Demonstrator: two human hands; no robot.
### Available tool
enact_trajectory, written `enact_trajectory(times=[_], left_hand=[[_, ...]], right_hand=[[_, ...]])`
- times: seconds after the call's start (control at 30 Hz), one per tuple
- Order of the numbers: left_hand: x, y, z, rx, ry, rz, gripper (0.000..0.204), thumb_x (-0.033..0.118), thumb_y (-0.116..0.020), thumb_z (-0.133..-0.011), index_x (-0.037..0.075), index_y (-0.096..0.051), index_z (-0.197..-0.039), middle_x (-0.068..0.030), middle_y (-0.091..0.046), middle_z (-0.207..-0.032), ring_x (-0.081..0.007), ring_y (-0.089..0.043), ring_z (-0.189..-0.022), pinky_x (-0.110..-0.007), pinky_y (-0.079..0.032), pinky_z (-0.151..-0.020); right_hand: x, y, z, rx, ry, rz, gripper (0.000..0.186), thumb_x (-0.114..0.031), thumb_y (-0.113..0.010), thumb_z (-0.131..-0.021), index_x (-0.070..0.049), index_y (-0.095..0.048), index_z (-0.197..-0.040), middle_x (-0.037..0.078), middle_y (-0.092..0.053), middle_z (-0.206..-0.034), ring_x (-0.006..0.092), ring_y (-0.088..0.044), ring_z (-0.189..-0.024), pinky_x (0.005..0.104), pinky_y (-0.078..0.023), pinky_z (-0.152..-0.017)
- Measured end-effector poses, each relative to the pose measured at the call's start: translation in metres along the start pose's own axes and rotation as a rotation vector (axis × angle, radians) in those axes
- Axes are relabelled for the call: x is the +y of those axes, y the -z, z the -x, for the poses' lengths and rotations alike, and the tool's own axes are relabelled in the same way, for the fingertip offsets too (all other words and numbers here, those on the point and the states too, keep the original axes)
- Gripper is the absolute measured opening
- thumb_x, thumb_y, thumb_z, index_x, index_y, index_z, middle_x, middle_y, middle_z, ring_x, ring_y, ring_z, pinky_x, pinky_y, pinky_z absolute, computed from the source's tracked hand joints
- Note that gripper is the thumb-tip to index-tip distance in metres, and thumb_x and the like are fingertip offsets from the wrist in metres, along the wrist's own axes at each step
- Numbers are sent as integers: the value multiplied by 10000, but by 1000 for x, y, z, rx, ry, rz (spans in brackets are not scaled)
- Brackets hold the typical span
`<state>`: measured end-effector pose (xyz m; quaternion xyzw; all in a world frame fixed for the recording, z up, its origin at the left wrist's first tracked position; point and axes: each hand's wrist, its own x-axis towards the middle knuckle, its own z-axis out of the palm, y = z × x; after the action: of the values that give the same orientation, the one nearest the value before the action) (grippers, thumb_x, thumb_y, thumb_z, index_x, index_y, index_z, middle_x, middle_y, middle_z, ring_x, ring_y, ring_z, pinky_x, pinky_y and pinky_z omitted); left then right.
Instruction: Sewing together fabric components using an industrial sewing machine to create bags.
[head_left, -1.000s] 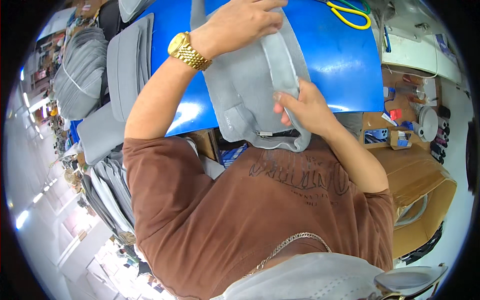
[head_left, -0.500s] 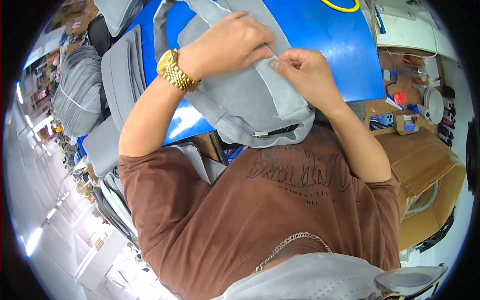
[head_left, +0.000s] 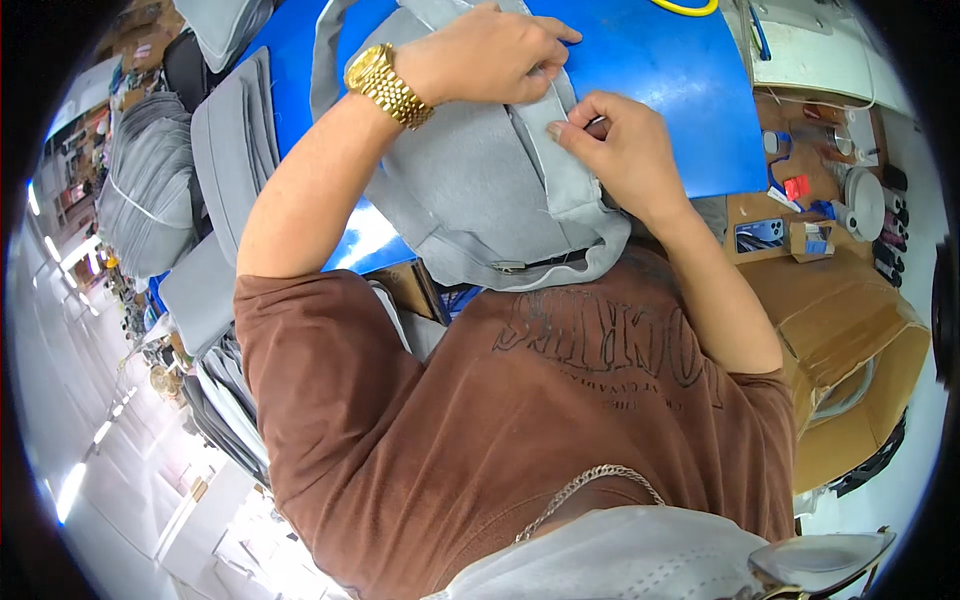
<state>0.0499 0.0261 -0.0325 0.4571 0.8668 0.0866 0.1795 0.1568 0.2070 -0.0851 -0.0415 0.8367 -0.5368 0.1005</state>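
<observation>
A grey fabric bag (head_left: pixel 470 175) lies on the blue tabletop, its near end against my shirt. An open zipper with a metal pull (head_left: pixel 508 267) shows along that end, and a grey strap (head_left: pixel 326 60) loops off to its left. My left hand (head_left: pixel 495 55), below a gold watch, is closed on the bag's folded right edge, the index finger pointing out to the right. Lower on that same edge, my right hand (head_left: pixel 622 155) pinches the fabric between thumb and curled fingers. A pale seam with loose threads runs along the folded strip between them.
Stacked grey fabric panels (head_left: pixel 235 150) stand at the table's left, beside a tied grey bundle (head_left: pixel 145 190). A yellow ring-shaped handle (head_left: pixel 690 8) is at the far edge. To the right are thread spools (head_left: pixel 865 205), a small open box (head_left: pixel 812 240) and a large cardboard box (head_left: pixel 850 330).
My left hand has shifted right and up along the edge, and its index finger now sticks out. The hands are farther apart, and the bag's folded strip has turned slightly. My right hand moved little.
</observation>
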Motion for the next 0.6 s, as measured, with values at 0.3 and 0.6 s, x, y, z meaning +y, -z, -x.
enact_trajectory(times=[0.3, 0.6], left_hand=[[8, 41, 18, -14, 32, -48, 172, 168, -532, -847, 18, -592, -789, -185, -636, -833, -387, -623, -795, -496, -478, -731], [37, 80, 60, 161, 94, -146, 154, 146, -553, -834, 29, -582, -738, -151, -602, -721, -346, -609, -717, -444, -446, -682]], right_hand=[[-13, 0, -7, -14, 78, -144, 205, -196, -774, -819, -13, -683, -813, 107, -657, -872, 209, -628, -732, 327, -488, -668], [-48, 6, -7, 6, 316, -189, 188, -170, -798, -792, -21, -684, -808, 82, -667, -855, 199, -628, -725, 290, -489, -633]])
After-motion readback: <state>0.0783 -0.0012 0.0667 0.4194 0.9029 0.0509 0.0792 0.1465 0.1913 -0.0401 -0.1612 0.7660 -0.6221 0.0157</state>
